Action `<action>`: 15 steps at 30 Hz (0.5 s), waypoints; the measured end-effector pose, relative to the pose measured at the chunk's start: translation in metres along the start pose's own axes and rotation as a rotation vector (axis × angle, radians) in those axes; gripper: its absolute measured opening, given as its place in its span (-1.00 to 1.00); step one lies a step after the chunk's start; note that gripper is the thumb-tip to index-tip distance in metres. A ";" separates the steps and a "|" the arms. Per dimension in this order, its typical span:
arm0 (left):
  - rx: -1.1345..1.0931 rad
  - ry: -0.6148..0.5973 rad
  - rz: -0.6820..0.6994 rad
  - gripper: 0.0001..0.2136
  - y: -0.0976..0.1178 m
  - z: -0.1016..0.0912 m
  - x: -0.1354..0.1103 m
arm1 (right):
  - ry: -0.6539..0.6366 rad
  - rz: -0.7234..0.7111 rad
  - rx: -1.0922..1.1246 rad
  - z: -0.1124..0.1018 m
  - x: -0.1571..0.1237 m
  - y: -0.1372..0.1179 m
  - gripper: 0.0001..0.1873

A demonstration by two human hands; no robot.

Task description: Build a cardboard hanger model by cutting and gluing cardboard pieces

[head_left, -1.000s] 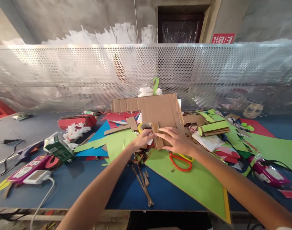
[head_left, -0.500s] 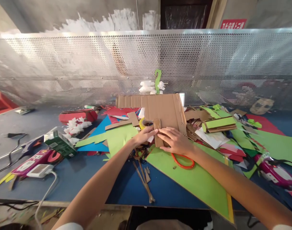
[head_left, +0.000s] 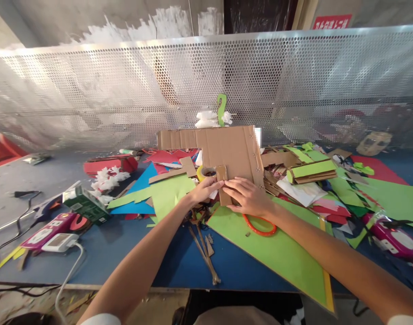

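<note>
A small cardboard strip (head_left: 221, 173) stands between my two hands, in front of a larger L-shaped cardboard piece (head_left: 231, 149). My left hand (head_left: 205, 189) pinches the strip's left edge, thumb on its front face. My right hand (head_left: 249, 196) has its fingers laid across the strip's right side, gripping it, close to the lower edge of the larger piece. Whether the strip is joined to the larger piece I cannot tell. A yellow tape roll (head_left: 202, 173) lies just behind my left hand. Orange scissor handles (head_left: 260, 226) show below my right hand.
A green board (head_left: 277, 253) lies under my right forearm. Cardboard and paper scraps (head_left: 169, 194) spread around. To the left are a green box (head_left: 86, 204), a glue gun (head_left: 48, 207) and a white charger (head_left: 59, 242). A perforated metal screen (head_left: 125, 90) stands behind the blue table (head_left: 125, 257).
The camera view has shifted and tilted slightly. The large cardboard piece has moved a little, its long arm reaching slightly further left. Both hands keep nearly the same hold on the strip.
</note>
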State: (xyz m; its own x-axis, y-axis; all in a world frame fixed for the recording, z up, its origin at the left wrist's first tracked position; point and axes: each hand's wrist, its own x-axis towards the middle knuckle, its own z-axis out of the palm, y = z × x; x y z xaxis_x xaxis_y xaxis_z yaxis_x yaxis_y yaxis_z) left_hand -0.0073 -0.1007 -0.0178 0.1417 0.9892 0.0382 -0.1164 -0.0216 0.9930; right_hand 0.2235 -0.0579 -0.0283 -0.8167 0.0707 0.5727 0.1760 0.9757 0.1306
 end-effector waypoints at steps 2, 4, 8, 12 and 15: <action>0.065 -0.017 0.065 -0.79 -0.001 0.000 0.000 | 0.022 -0.011 -0.013 0.001 0.000 0.000 -0.42; 0.099 -0.012 0.113 -0.74 -0.003 0.001 0.000 | 0.049 -0.016 -0.025 0.001 0.000 -0.001 -0.41; 0.050 0.017 0.151 -0.70 -0.003 0.005 -0.002 | 0.073 0.003 -0.015 -0.004 0.004 -0.003 -0.39; -0.077 0.054 0.123 -0.74 -0.001 0.012 -0.005 | 0.060 -0.008 -0.014 -0.012 0.007 -0.003 -0.38; -0.086 0.045 0.114 -0.76 -0.001 0.015 -0.005 | 0.065 -0.008 -0.030 -0.016 0.007 -0.001 -0.39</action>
State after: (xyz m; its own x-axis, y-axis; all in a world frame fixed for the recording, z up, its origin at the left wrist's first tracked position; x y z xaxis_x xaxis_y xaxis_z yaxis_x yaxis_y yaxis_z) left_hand 0.0065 -0.1077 -0.0177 0.0787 0.9865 0.1434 -0.2137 -0.1238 0.9690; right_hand 0.2259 -0.0617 -0.0118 -0.7807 0.0486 0.6231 0.1873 0.9693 0.1591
